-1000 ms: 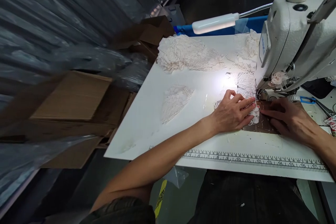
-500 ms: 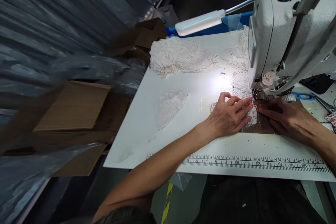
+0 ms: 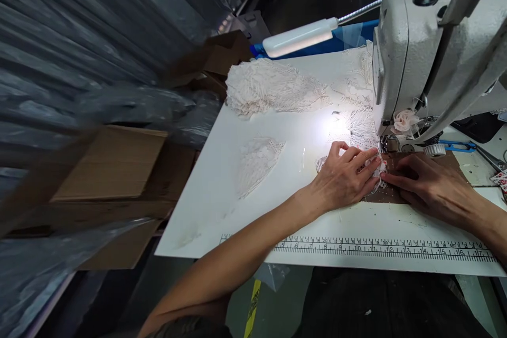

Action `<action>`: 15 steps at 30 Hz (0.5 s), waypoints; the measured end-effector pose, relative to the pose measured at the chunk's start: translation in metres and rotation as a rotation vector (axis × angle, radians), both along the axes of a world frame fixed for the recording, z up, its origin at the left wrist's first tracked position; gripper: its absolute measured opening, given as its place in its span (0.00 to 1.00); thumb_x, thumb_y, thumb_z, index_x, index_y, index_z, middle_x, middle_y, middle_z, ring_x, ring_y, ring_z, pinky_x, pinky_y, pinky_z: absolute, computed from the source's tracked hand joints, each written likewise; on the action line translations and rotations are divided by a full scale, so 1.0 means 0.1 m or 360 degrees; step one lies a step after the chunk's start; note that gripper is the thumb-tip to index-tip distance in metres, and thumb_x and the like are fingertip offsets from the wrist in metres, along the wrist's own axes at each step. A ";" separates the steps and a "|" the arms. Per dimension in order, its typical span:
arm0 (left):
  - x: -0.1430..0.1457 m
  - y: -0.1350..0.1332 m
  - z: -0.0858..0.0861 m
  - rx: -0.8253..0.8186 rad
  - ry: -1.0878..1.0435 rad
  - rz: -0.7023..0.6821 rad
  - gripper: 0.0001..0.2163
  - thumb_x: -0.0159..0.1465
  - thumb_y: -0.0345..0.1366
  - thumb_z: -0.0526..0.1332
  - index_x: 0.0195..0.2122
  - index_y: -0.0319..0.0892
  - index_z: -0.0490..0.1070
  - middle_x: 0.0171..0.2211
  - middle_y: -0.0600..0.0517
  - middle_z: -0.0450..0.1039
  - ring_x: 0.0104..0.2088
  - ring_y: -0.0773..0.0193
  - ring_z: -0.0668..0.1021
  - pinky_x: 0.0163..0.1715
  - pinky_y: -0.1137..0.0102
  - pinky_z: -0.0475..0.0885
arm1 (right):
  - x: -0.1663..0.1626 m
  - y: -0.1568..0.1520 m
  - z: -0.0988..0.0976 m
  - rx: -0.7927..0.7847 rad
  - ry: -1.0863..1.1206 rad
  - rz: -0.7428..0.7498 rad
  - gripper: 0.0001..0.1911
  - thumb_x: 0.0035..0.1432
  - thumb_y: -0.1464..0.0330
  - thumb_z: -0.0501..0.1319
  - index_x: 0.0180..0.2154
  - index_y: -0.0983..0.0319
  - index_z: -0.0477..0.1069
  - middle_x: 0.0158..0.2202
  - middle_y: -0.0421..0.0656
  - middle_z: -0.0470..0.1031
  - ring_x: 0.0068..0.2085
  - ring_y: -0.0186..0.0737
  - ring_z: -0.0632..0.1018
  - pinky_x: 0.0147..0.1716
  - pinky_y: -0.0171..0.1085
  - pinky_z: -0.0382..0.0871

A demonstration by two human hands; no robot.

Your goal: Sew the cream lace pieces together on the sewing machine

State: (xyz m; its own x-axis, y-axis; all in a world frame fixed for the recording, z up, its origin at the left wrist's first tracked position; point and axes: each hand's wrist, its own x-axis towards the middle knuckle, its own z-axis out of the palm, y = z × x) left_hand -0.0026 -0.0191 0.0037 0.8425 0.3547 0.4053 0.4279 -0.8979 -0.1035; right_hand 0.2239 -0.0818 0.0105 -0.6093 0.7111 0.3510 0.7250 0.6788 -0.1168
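Note:
White lace fabric point(image 3: 361, 129) runs under the presser foot of the white sewing machine point(image 3: 400, 58). On top of the lace, just left of the needle area, my left hand point(image 3: 344, 174) lies flat with its fingers stretched out. My right hand point(image 3: 430, 182) is to the right of the foot, its index fingertip touching the lace's right edge and its other fingers partly bent. Beneath both hands is a brown plate point(image 3: 390, 193) on the table. A pale fabric rose point(image 3: 404, 121) hangs on the machine head.
A heap of white lace point(image 3: 273, 87) and a smaller lace piece point(image 3: 259, 163) lie to the left on the white table point(image 3: 206, 211). A lamp point(image 3: 301, 37) lights the work. Scissors point(image 3: 491, 157) and blue snips point(image 3: 457, 146) lie at right. Cardboard boxes point(image 3: 111, 163) stand beyond the left edge.
My right hand has moved left, so its index fingertip now meets the lace edge near my left fingers. My left hand stays almost in place.

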 end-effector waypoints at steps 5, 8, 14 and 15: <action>0.00 0.10 0.03 -0.0040 0.0074 -0.0044 0.12 0.71 0.38 0.53 0.51 0.41 0.69 0.53 0.47 0.74 0.43 0.59 0.75 0.49 0.56 0.61 | -0.02 0.01 0.01 0.0020 -0.0019 -0.0009 0.18 0.68 0.73 0.49 0.49 0.60 0.75 0.39 0.48 0.69 0.37 0.42 0.72 0.33 0.40 0.73; -0.01 0.15 0.04 -0.0051 0.0106 -0.0074 0.12 0.71 0.39 0.53 0.50 0.42 0.70 0.53 0.48 0.74 0.42 0.59 0.75 0.51 0.55 0.61 | -0.02 0.01 0.01 0.0038 -0.0022 -0.0028 0.17 0.67 0.73 0.50 0.49 0.61 0.75 0.38 0.48 0.69 0.37 0.43 0.72 0.33 0.41 0.73; -0.03 0.17 0.00 -0.0059 0.0004 -0.0082 0.13 0.72 0.39 0.51 0.51 0.42 0.70 0.52 0.48 0.75 0.44 0.60 0.75 0.54 0.53 0.62 | -0.04 0.02 -0.03 0.0042 -0.0035 -0.0067 0.18 0.66 0.73 0.50 0.49 0.59 0.74 0.41 0.49 0.70 0.39 0.43 0.73 0.36 0.43 0.73; -0.04 0.17 -0.01 -0.0075 0.0001 -0.0074 0.13 0.72 0.39 0.51 0.51 0.42 0.70 0.52 0.49 0.75 0.44 0.60 0.75 0.54 0.52 0.62 | -0.04 0.02 -0.03 0.0054 -0.0027 -0.0072 0.17 0.66 0.73 0.50 0.49 0.58 0.74 0.41 0.48 0.70 0.39 0.43 0.73 0.37 0.43 0.73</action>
